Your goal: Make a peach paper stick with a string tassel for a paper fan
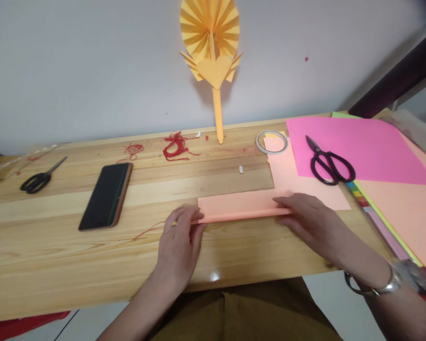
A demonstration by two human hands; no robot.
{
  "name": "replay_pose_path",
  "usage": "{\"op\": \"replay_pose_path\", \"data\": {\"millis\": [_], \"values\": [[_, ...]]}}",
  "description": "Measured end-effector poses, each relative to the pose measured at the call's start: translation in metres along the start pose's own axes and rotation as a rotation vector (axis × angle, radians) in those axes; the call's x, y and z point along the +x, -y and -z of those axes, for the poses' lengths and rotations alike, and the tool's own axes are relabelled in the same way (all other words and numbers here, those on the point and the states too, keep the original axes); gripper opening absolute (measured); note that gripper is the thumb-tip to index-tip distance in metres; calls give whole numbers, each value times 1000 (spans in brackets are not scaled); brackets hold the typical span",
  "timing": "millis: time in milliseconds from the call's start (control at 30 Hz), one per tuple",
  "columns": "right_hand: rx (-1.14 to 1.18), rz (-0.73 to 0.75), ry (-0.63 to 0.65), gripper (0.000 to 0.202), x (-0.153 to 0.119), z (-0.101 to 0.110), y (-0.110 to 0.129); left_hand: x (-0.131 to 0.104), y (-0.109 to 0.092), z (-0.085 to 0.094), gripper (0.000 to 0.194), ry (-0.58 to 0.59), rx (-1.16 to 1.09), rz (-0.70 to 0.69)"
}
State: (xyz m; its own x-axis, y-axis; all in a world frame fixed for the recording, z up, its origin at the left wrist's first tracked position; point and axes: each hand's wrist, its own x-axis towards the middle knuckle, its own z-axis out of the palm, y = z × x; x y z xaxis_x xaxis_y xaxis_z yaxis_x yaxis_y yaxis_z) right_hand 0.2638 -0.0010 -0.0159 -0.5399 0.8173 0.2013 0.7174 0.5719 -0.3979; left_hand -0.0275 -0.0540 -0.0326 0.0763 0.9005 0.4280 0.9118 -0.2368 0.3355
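A sheet of peach paper (234, 203) lies on the wooden table, its near edge rolled into a thin tube. My left hand (180, 232) pinches the left end of the roll, fingers on top and thumb at the near side. At the right end, my right hand (301, 215) grips the roll between thumb and fingers. The far part of the sheet is still flat. A thin red thread (147, 230) lies just left of my left hand. Beyond my right hand sits another peach sheet (305, 189), partly under a roll of white tape (271, 142).
Black-handled scissors (332, 166) rest on pink paper (369, 151), above stacked coloured sheets. To the left are a phone (104, 196), smaller scissors (42, 180) and red thread bundles (175, 146). A yellow folded-paper fan (213, 66) leans against the wall.
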Motion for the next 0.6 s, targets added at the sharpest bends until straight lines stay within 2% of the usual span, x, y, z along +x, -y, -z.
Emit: {"op": "replay_pose_path", "data": {"millis": [267,367,500,567,600], "values": [[-12,27,-34,23,1,-3,-2,0,2,-1,21,26,8,-6],[-109,42,-110,24,4,-7,4,1,3,-1,20,35,2,-13],[-213,82,-219,28,8,-23,33,2,5,-2,18,11,17,-49],[-168,175,-188,32,9,-34,54,2,7,-3,18,-10,26,-106],[-141,195,-117,36,10,-40,64,2,8,-3,19,-13,26,-148]]}}
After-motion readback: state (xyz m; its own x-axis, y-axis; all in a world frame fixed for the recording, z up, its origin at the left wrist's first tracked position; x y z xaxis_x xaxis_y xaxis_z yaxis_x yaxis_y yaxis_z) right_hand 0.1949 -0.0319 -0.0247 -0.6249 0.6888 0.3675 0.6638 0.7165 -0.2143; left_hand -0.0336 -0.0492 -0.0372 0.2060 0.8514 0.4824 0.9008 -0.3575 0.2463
